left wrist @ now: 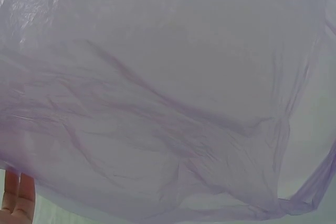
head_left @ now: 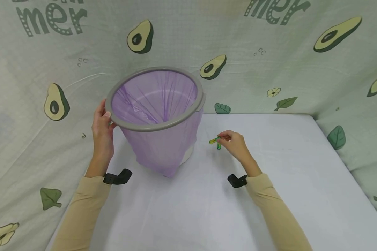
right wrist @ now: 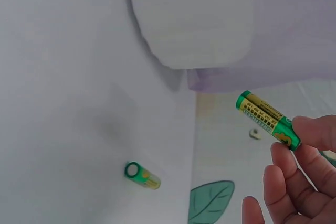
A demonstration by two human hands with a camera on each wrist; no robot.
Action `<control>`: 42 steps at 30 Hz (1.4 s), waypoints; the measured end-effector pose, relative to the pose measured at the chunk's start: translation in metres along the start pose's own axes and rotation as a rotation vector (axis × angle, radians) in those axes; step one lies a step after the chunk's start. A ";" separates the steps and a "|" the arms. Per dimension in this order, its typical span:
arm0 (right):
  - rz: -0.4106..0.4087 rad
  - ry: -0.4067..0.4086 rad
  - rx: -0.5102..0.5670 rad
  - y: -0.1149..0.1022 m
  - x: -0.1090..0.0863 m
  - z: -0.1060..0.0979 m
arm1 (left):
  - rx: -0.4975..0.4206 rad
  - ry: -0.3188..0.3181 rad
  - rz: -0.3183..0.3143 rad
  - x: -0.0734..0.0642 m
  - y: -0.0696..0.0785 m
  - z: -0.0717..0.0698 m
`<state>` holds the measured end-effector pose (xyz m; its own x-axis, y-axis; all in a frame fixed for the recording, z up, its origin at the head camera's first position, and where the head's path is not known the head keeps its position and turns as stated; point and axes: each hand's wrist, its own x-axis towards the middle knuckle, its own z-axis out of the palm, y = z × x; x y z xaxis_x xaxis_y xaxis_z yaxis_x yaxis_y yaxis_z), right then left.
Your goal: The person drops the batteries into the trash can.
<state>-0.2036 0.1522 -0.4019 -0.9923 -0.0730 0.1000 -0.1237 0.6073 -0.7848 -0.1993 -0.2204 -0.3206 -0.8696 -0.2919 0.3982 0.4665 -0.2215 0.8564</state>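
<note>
A trash bin with a grey rim (head_left: pixel 154 128) and a thin purple liner (head_left: pixel 157 150) stands on the white table. At the rim's left side my left hand (head_left: pixel 103 136) holds the bin; two of its fingers (left wrist: pixel 26 198) show beside the liner in the left wrist view. My right hand (head_left: pixel 235 144), right of the bin, pinches a green and yellow battery (right wrist: pixel 266 119) by one end between thumb and fingertips. A second similar battery (right wrist: pixel 142 176) is on the table below that hand.
Behind the white tabletop (head_left: pixel 289 157) hangs a pale green cloth printed with avocados (head_left: pixel 140 36) and leaves (head_left: pixel 222 108). Near each cuff sits a black wrist camera, one on the left (head_left: pixel 117 177) and one on the right (head_left: pixel 237 181).
</note>
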 end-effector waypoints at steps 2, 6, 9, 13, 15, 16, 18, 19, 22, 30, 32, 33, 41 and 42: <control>-0.026 0.009 0.010 -0.008 0.000 -0.004 | -0.003 0.000 0.004 0.000 0.000 0.000; -0.068 0.024 0.031 -0.025 -0.001 -0.013 | -0.001 0.001 0.008 0.000 0.000 0.000; -0.110 0.039 0.036 -0.039 -0.002 -0.021 | 0.001 0.001 0.010 0.000 0.001 0.000; -0.188 0.061 0.039 -0.058 -0.005 -0.031 | -0.001 -0.003 0.011 0.000 0.001 0.000; -0.222 0.064 0.045 -0.068 -0.007 -0.036 | 0.001 -0.002 0.011 0.000 0.000 0.000; -0.236 0.065 0.043 -0.072 -0.009 -0.039 | 0.001 -0.003 0.011 0.000 0.000 0.000; -0.265 0.066 0.040 -0.081 -0.011 -0.045 | 0.004 -0.001 0.009 0.000 0.000 0.000; -0.276 0.068 0.040 -0.086 -0.012 -0.047 | 0.007 0.000 0.009 0.000 0.000 0.000; -0.310 0.076 0.037 -0.099 -0.015 -0.055 | 0.009 0.002 0.011 0.000 0.001 -0.001; -0.444 0.096 0.046 -0.133 -0.023 -0.067 | 0.004 0.008 0.013 0.000 0.001 -0.001; -0.477 0.101 0.044 -0.140 -0.025 -0.067 | 0.002 0.008 0.012 0.000 0.002 -0.001; -0.491 0.101 0.044 -0.143 -0.026 -0.068 | 0.002 0.006 0.013 0.000 0.002 -0.001; -0.573 0.097 0.078 -0.166 -0.026 -0.067 | 0.001 0.010 0.012 -0.001 0.002 0.000; -0.583 0.098 0.081 -0.168 -0.025 -0.066 | 0.001 0.011 0.011 -0.001 0.002 0.000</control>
<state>-0.1574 0.1038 -0.2326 -0.7558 -0.3005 0.5817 -0.6521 0.4262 -0.6271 -0.1980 -0.2208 -0.3197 -0.8625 -0.3047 0.4041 0.4761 -0.2177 0.8520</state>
